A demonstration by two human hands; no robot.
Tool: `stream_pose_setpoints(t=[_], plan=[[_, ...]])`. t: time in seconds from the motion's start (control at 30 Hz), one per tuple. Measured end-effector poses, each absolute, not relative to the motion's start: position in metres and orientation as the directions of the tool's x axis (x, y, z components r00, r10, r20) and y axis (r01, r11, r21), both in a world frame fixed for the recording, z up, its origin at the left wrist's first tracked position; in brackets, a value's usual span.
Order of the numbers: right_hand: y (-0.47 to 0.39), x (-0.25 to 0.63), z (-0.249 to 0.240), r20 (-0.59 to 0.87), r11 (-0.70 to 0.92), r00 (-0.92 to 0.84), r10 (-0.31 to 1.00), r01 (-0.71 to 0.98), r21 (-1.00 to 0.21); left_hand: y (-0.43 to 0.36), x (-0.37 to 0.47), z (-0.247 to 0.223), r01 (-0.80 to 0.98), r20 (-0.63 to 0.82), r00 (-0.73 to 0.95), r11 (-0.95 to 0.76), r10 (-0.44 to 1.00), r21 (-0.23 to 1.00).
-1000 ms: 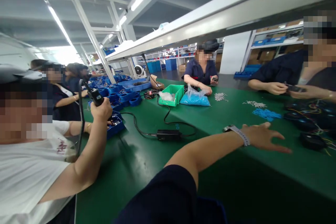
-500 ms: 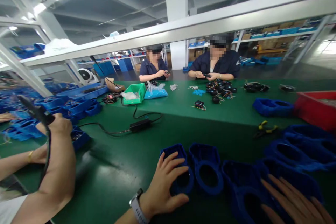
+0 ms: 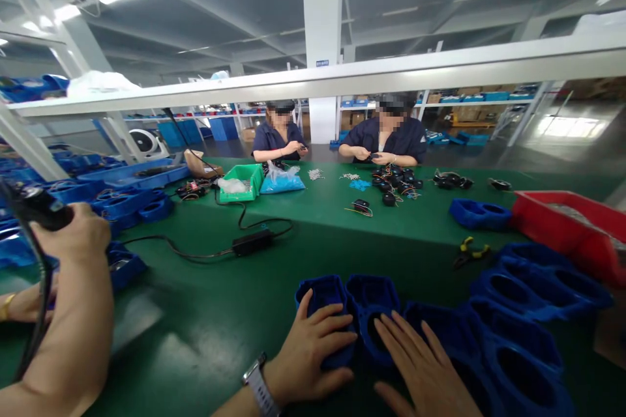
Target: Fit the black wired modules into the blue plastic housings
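Note:
My left hand (image 3: pixel 313 348), with a watch (image 3: pixel 259 378) on its wrist, lies spread over the leftmost blue plastic housing (image 3: pixel 320 288) in a row before me. Its fingers are stretched out and touch the housing's top. My right hand (image 3: pixel 420 365) reaches, fingers extended, over the second blue housing (image 3: pixel 372 293); its fingertips are by the round opening, and I cannot tell whether they touch. Under and right of that hand are two more blue housings (image 3: pixel 523 352), one partly hidden. Neither hand grips anything.
Yellow-handled pliers (image 3: pixel 472 251), stacked blue housings (image 3: pixel 538 280) and a red bin (image 3: pixel 562 208) lie to the right. A black power adapter (image 3: pixel 253 242) with cable sits mid-table. At left, a co-worker's arm (image 3: pixel 73 313) holds a black tool (image 3: pixel 42 205). Two people work opposite.
My right hand has moved left, from the right-hand housings to the second one. My left hand stays on the first. The view has shifted, and the co-worker's arm appears farther left.

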State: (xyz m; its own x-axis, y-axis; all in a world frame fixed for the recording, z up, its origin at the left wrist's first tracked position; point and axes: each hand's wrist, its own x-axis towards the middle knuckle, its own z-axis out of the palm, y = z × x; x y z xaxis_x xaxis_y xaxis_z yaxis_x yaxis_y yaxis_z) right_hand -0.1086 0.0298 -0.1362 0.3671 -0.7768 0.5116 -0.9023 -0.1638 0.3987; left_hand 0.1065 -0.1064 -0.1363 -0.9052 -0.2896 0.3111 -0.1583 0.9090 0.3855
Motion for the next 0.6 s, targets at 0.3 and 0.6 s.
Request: stream_pose_setpoints(t=[0.3, 0.6], plan=[[0.015, -0.08, -0.16, 0.602, -0.296, 0.455, -0.657, -0.889, 0.349, -0.12, 0.123, -0.13, -0.114, 0.307, -0.911, 0.884, -0.274, 0.453], [0.007, -0.092, -0.166, 0.524, -0.367, 0.527, -0.669, -0.848, 0.383, -0.119, 0.119, -0.134, -0.111, 0.388, -0.871, 0.89, -0.302, 0.442]])
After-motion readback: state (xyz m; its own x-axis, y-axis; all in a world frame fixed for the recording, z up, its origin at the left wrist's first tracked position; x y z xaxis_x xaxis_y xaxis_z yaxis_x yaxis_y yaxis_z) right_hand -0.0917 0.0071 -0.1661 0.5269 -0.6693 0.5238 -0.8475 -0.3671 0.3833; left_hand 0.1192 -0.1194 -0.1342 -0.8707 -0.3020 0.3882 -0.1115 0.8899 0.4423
